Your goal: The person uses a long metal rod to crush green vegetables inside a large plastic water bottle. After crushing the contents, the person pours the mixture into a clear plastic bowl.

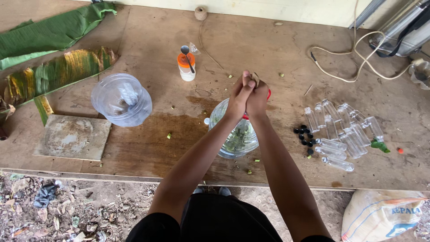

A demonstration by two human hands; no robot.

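The fingers [245, 85] of both hands are pressed together over a small brownish piece [255, 79] that pokes out at the top; the left hand [238, 99] and right hand [258, 101] are closed around each other, so what else they grip cannot be told. Directly beneath them stands a clear round plastic jug with green leaf bits inside [235, 134], partly hidden by the forearms (a strip of red [268, 94] shows at the right hand's edge).

Out from there, the worn wooden bench [268, 49] carries a second clear round plastic jug [122, 99] lying well to the left, and behind it a small white jar with an orange lid [187, 67] with a metal spoon [186, 54] resting on top. To the right lie a cluster of small clear plastic bottles [342, 132], with loose black caps [304, 136] just beside them. Green and yellowed banana leaves [53, 54] stretch along the far left above a flat grey stone slab [74, 136]. A ball of twine [200, 13] sits at the back edge, a pale cord [354, 67] loops at the right, and a white woven sack [380, 215] rests on the ground.
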